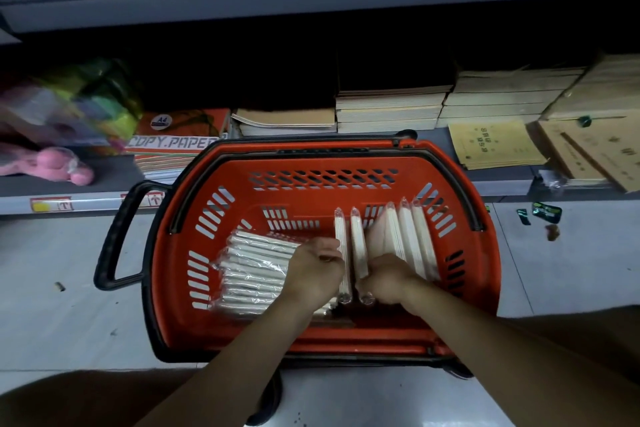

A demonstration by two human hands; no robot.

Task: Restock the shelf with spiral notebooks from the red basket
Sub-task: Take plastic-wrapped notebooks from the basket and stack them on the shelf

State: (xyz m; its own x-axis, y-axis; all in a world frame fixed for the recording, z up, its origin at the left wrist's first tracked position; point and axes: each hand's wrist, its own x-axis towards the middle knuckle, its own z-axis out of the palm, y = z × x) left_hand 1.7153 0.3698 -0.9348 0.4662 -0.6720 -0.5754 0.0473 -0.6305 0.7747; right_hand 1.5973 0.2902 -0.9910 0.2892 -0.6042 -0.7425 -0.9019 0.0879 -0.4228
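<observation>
The red basket (322, 191) sits on the pale floor (62, 322), pushed up against the lowest shelf (69, 204), its black handle (114, 239) sticking out to the left. Inside it are the spiral notebooks, all wrapped in clear plastic. On the left of the basket floor a stack (256, 267) lies flat. In the middle two notebooks (349, 246) stand on edge, side by side. On the right a further row (408, 239) stands on edge too, leaning toward the right wall.

Both hands reach into the basket. The left hand (317, 269) lies over the right end of the flat stack, its fingers curled against the left face of the left upright notebook; its grip looks closed on that notebook, though the fingertips are hidden and I cannot be sure. The right hand (389, 279) is curled round the near end of the right upright notebook, its grip clamped on it, with the leaning row just behind its knuckles.

On the shelf behind the basket, a pack labelled COPY PAPER (176, 144) lies at left, next to a blurred pink soft toy (59, 166). To the right are piles of tan exercise books (391, 111) and brown paper envelopes (495, 146).
</observation>
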